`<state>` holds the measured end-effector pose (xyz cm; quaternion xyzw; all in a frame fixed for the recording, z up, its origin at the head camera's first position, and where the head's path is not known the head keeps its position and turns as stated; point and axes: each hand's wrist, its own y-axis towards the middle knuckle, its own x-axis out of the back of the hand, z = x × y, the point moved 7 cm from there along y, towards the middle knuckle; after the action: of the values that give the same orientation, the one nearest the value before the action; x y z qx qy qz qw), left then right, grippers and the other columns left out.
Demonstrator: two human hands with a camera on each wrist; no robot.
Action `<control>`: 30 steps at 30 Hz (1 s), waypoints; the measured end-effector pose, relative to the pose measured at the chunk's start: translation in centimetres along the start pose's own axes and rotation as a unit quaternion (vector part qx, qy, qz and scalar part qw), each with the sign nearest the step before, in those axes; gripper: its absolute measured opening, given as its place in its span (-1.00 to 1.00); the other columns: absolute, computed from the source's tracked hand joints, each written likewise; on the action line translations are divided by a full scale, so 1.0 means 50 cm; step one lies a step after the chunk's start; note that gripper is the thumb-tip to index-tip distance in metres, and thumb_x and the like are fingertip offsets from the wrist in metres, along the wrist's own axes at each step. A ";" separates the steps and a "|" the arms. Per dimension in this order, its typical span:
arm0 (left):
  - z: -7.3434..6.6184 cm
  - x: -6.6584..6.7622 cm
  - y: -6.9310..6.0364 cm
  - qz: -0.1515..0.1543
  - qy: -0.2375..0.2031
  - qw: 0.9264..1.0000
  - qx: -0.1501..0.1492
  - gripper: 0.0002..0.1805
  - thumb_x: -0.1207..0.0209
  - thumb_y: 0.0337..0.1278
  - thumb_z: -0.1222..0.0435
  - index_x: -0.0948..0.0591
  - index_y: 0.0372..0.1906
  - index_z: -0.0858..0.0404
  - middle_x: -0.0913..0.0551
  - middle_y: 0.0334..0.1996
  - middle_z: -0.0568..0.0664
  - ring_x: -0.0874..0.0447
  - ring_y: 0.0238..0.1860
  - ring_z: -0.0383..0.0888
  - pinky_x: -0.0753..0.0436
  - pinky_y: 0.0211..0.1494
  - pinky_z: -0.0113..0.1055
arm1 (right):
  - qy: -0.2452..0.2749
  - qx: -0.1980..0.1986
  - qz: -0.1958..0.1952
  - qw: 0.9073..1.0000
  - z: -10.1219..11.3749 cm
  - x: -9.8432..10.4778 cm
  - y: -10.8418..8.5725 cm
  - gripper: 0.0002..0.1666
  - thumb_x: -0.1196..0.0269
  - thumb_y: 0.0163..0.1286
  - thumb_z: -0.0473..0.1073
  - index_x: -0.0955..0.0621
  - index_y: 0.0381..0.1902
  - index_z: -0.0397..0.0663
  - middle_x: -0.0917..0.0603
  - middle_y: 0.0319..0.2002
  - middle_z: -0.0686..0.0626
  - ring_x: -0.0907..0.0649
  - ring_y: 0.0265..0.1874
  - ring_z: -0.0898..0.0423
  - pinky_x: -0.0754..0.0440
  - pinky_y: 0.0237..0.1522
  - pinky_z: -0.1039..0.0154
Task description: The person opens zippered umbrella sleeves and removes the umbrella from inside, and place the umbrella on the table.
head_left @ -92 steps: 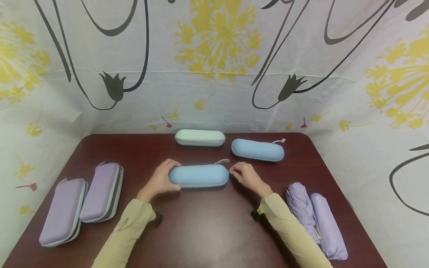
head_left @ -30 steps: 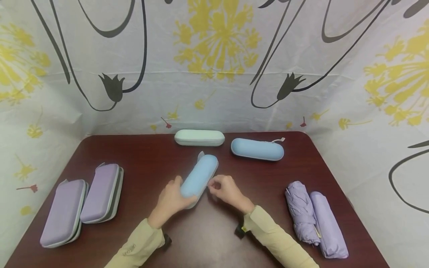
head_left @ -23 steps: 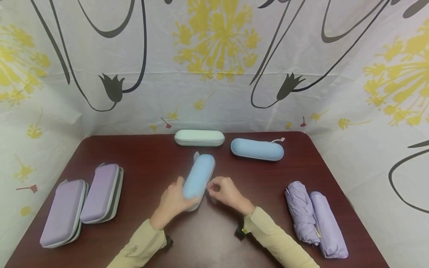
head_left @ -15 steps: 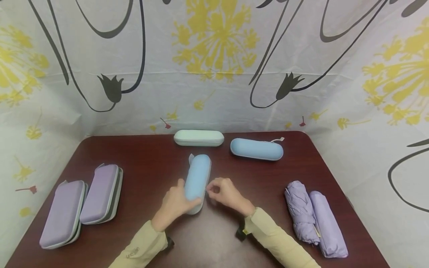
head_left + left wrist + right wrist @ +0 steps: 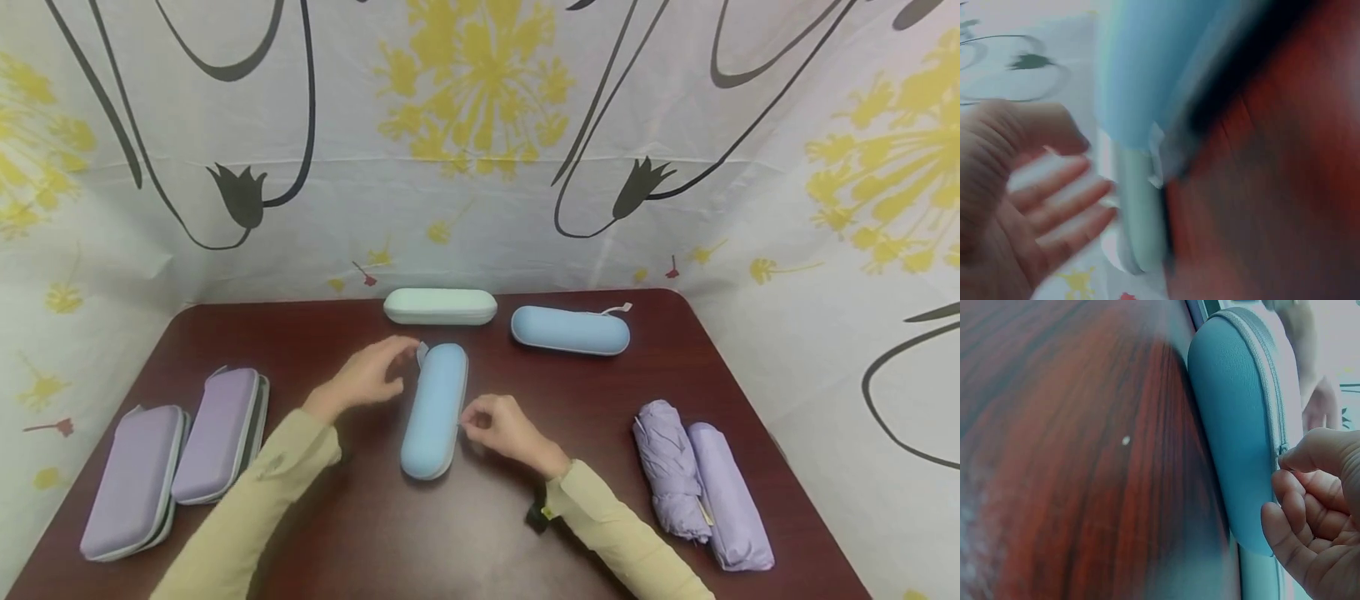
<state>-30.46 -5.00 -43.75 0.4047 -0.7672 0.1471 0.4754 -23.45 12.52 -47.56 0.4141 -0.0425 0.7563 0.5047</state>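
A light blue zip case (image 5: 435,412) lies lengthwise on the table, its far end leaning slightly right. On its right side my right hand (image 5: 504,427) pinches the zipper pull (image 5: 1282,450) between thumb and forefinger, and the zip behind the pull looks closed in the right wrist view. My left hand (image 5: 365,372) hovers left of the case's far end, fingers spread apart and holding nothing. Its fingertips are close to the small fabric loop (image 5: 422,354); whether they touch it I cannot tell. The left wrist view is blurred, with the left hand (image 5: 1029,194) beside the case.
At the back lie a mint case (image 5: 440,307) and another light blue case (image 5: 570,331). Two lilac cases (image 5: 135,483) with parted lids are on the left. Two folded lilac umbrellas (image 5: 727,500) lie on the right. A patterned cloth (image 5: 480,208) surrounds the table (image 5: 360,533).
The case has turned from crosswise to lengthwise and come nearer. My left hand has let go of its near end and moved to its far end. The right hand keeps its pinch.
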 end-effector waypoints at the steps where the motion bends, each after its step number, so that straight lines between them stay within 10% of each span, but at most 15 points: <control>1: 0.002 -0.001 0.015 0.011 0.015 1.000 -0.018 -0.34 -0.26 -0.19 0.48 -0.43 0.18 0.23 -0.54 -0.03 0.07 -0.55 -0.11 -0.02 -0.57 -0.13 -0.15 | 0.000 -0.002 0.001 1.000 -0.001 0.000 -0.001 -0.91 -0.30 0.07 -0.39 -0.65 -0.46 -0.12 -0.62 -0.51 0.07 -0.55 -0.51 0.27 -0.54 -0.44 0.44; 8: -0.018 -0.031 0.091 0.106 0.148 0.976 -0.122 -0.14 -0.34 -0.37 0.48 -0.41 0.27 0.05 -0.42 0.15 0.00 -0.43 0.01 -0.08 -0.54 -0.11 -0.18 | -0.005 0.007 0.011 1.000 0.002 -0.001 0.003 -0.92 -0.28 0.10 -0.38 -0.66 -0.43 -0.12 -0.65 -0.47 0.04 -0.57 -0.47 0.26 -0.55 -0.39 0.45; 15: -0.051 -0.061 0.103 0.181 0.214 0.940 -0.196 -0.16 -0.31 -0.43 0.51 -0.45 0.20 -0.02 -0.41 0.18 -0.04 -0.38 0.14 -0.03 -0.53 -0.04 -0.15 | -0.013 0.002 0.018 1.000 0.001 -0.003 0.003 -0.91 -0.29 0.10 -0.37 -0.65 -0.44 -0.09 -0.63 -0.48 0.07 -0.56 -0.48 0.27 -0.53 -0.39 0.46; 30: -0.031 -0.058 0.085 0.167 0.169 0.953 -0.190 -0.19 -0.42 -0.50 0.35 -0.48 0.15 0.08 -0.44 0.12 -0.03 -0.40 0.10 -0.06 -0.52 0.00 -0.13 | -0.033 0.025 0.016 0.999 0.001 0.013 -0.003 -0.89 -0.31 0.07 -0.37 -0.65 -0.43 -0.08 -0.64 -0.44 0.05 -0.57 -0.41 0.23 -0.55 -0.32 0.42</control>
<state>-32.08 0.00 -44.76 0.1421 -0.7460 0.1418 0.6349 -23.39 13.04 -47.15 0.4508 -0.0471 0.7511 0.4801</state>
